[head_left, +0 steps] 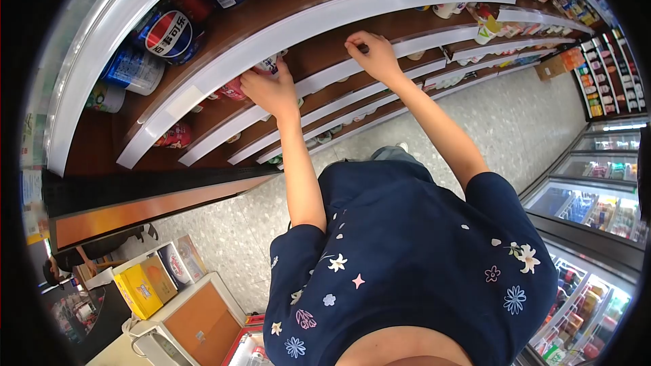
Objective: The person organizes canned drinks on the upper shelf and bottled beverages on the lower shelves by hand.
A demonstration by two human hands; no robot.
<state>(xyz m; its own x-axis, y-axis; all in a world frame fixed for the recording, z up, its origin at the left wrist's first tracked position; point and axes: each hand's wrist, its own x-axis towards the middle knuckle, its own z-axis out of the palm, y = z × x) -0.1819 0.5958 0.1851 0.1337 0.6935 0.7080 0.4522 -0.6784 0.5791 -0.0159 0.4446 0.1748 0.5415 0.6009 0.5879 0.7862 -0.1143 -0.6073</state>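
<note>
My left hand [271,88] reaches into the second shelf, its fingers closed round a small white and pink container [270,64]. Beside it on the same shelf lie pink packages [232,89], partly hidden by the hand. Over a bare stretch of that brown shelf [315,47], my right hand [374,56] hangs with its fingers curled together; whether anything is between them is hidden. On the shelf above stand a blue can with a red and white logo [169,35] and a silver-blue can [135,71].
White shelf edges [298,13] curve across in several tiers. Glass-door coolers [583,196] with drinks stand at the right. A counter with a yellow box [139,291] is at the lower left, near a partly visible person [85,257]. Grey floor [461,118] runs between.
</note>
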